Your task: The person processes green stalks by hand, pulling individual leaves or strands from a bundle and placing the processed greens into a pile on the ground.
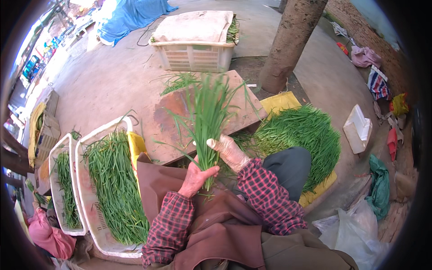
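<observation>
Leafy bunch [208, 119], green, slender-bladed, bushy toward the top

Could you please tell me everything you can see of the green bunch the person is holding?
The green bunch is made of long, thin, leafy blades that look like fresh plant stalks. The cut or root ends are gathered toward the person; the tips point away, fanned and slightly blurred, with loose blades straying to both sides. No tie shows. The left hand grips it near the lower end, and the right hand clasps it just above, thumb across the front. In the picture, it overlaps the board.
</observation>
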### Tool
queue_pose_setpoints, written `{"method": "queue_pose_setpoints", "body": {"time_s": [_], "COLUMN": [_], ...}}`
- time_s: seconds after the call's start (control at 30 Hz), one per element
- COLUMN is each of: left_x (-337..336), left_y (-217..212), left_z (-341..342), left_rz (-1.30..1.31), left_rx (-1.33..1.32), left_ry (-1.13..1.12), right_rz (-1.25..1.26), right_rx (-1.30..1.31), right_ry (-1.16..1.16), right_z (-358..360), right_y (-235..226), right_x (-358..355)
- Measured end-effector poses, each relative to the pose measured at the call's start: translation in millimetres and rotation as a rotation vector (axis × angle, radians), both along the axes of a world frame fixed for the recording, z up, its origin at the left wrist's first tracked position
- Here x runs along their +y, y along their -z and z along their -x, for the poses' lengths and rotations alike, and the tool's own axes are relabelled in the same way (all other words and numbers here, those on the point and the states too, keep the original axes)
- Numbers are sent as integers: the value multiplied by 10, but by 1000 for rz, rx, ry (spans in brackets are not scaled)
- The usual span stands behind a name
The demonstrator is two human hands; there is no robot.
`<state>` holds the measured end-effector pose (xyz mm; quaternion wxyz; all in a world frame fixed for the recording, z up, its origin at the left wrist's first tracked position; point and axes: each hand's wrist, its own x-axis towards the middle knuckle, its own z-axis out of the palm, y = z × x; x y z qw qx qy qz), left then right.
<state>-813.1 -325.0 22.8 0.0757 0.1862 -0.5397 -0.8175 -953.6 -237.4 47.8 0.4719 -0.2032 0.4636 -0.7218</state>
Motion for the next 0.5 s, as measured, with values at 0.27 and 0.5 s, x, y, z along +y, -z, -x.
{"method": "queue_pose_setpoints", "body": {"time_s": [0.27, 0.5], "left_x": [-288, -902], "left_y": [104, -836], "left_z": [78, 445], "left_rz": [469, 476], "left_rx": [58, 235], "left_ry": [36, -59], "right_rz": [-154, -112], "right_rx": [174, 467], "right_ry": [132, 175], "right_z": [-29, 111], "right_y": [-102, -314], "right_x": [-255, -615]}}
